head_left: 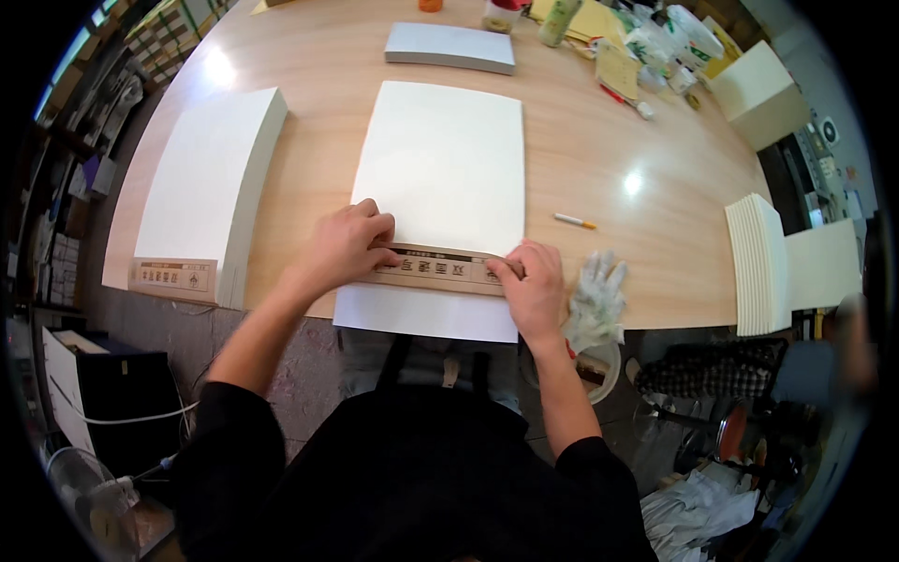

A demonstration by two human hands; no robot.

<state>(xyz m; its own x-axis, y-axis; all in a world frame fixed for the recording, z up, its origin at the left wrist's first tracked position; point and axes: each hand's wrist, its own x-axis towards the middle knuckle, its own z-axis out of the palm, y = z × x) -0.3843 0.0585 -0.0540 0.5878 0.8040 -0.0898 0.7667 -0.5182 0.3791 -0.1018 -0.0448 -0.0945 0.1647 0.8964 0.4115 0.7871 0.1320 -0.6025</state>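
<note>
A white paper pad or stack lies on the table in front of me, its near end at the table's front edge. Across its lower part runs a brown printed paper band. My left hand is closed on the band's left end, thumb on top and fingers curled. At the band's right end, my right hand is closed too, its thumb pressing on the band. What the fingertips do underneath is hidden. A thick white stack to the left carries a similar brown band at its near end.
Right of my right hand lies a whitish work glove, with a small white-and-orange stick beyond it. Another white stack sits at the back. Cream booklets stand at the table's right edge. Bags and a green bottle crowd the far right.
</note>
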